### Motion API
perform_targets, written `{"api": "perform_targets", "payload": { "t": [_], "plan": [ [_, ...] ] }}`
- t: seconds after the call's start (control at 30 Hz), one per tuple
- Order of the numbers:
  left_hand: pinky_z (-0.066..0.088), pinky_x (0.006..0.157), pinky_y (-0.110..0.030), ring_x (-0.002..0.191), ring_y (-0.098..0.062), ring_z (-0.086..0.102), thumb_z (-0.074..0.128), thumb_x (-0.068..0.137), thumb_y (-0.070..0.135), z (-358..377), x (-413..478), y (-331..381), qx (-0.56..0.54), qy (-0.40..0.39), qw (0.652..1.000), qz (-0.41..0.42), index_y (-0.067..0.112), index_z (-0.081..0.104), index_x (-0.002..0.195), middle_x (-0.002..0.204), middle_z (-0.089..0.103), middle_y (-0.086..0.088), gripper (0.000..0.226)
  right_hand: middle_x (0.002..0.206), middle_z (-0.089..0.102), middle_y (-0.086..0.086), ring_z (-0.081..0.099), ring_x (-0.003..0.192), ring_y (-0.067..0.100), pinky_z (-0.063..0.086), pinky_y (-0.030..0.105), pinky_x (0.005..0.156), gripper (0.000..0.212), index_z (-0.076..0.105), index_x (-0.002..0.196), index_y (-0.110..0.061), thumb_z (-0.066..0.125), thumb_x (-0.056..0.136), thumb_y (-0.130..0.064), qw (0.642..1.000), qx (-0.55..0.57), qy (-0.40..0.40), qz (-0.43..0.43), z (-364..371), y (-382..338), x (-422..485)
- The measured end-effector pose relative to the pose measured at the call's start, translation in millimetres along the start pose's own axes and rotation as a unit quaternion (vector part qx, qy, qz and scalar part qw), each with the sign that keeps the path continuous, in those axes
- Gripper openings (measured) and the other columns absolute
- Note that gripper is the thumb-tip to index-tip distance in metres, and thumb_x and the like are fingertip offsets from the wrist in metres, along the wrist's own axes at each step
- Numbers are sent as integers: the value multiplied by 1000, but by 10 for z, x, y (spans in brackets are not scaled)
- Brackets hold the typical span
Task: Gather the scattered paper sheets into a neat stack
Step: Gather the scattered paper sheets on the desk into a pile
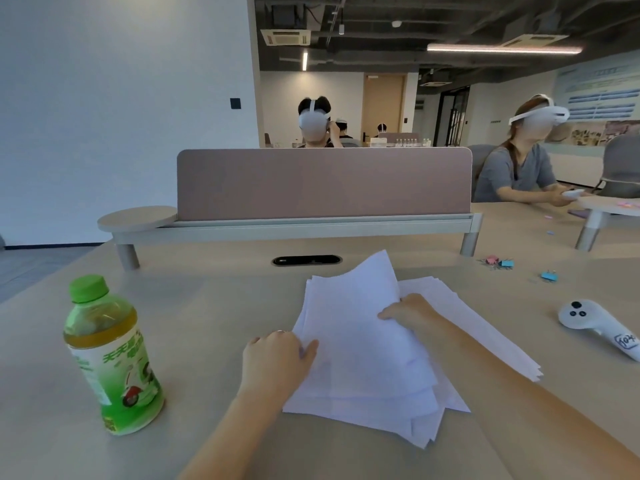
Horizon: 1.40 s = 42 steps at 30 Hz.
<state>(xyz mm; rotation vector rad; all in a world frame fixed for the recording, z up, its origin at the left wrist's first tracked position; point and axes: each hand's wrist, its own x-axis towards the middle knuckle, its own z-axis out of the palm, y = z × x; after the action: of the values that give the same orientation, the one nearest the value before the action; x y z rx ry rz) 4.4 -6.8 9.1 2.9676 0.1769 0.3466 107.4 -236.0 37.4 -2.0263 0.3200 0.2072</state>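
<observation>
Beige desk (214,306), seen from the head camera. White sheets (363,358) lie mid-desk in a loose, fanned pile, edges askew, corners poking out at the near side and to the right; a second layer of sheets shows under the right forearm, reaching toward the right. Left hand (277,358) rests palm down on the desk at the pile's left edge, fingers held together and curled onto the margin, thumb laid on the top sheet, apparently pinching that edge. Right hand (408,310) sits on the pile's upper right part, fingers bent, gripping the right edge of the upper sheets, whose far corner rises off the desk and tilts up (how many sheets it holds cannot be told). Green-capped bottle (110,355) of yellowish drink stands upright well left of the pile, apart from it. White controller (595,323) lies on its side at far right, a handwritten label on its handle. Pink and blue binder clips (502,263) scattered further back on the right, one blue clip (550,276) nearer. Black cable slot (306,260) in the desk just behind the pile. Beyond it a raised shelf with a pinkish divider (323,183); two people in white headsets sit behind and to the right
</observation>
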Motion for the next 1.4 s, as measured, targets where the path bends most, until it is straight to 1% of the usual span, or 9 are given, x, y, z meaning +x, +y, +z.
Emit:
{"api": "perform_targets", "payload": {
  "t": [0.17,0.37,0.5,0.7,0.8,0.97,1.17,1.27,1.4],
  "plan": [
    [32,56,-30,62,-24,42,50,101,46,18,205,-123,-102,-16,994,-32,20,35,54,62,40,3,56,111,75,17,70,90,29,52,35,87,46,68,119,2,69,75,-13,998,18,-52,28,-95,9,18],
    [42,60,-28,70,-18,59,63,95,48,69,384,-134,-198,-16,979,-43,28,65,64,65,61,9,37,117,72,20,72,91,34,60,43,78,40,59,129,1,61,89,2,989,98,-98,44,-176,138,-48],
    [51,97,-33,119,-24,69,74,91,46,155,507,-259,-415,-20,904,-100,13,68,138,127,74,-3,58,121,69,10,72,95,29,60,41,78,53,51,134,-14,68,87,3,984,151,-68,-69,-216,209,-137],
    [58,100,-46,109,-31,78,71,94,46,25,535,-341,-694,-181,686,-119,6,78,117,116,82,-12,46,122,75,2,73,111,23,56,44,96,48,60,129,-24,67,91,4,945,229,-140,-186,-149,99,-387],
    [64,88,-46,113,-37,76,69,98,28,-17,486,-336,-723,-203,648,-127,2,72,128,122,79,-18,40,126,73,11,69,117,34,51,55,103,57,56,139,-14,67,87,7,943,228,-163,-177,-11,54,-332],
    [64,85,-47,104,-37,78,73,95,12,53,443,-341,-718,-143,672,-110,6,73,126,120,80,-18,32,119,75,5,75,100,21,63,31,78,35,60,133,-14,58,99,-5,949,203,-200,-132,156,-24,-323],
    [66,73,-43,95,-32,82,78,90,8,136,445,-391,-727,-168,658,-101,10,72,124,112,83,-13,35,119,76,6,72,107,29,58,41,91,38,65,131,-14,64,93,-7,948,201,-220,-111,9,-20,-259],
    [62,90,-53,105,-36,78,70,96,5,210,441,-393,-703,-141,690,-95,9,72,127,120,80,-16,31,98,69,5,66,84,23,50,28,74,35,75,109,-14,71,82,-36,984,139,-77,-80,-310,26,-129],
    [63,84,-45,101,-30,80,69,98,6,250,456,-365,-666,-117,731,-90,12,72,126,112,84,-8,29,83,54,6,54,75,22,39,26,68,26,60,111,-9,71,91,-21,999,29,27,-16,-543,225,92]
  ]
}}
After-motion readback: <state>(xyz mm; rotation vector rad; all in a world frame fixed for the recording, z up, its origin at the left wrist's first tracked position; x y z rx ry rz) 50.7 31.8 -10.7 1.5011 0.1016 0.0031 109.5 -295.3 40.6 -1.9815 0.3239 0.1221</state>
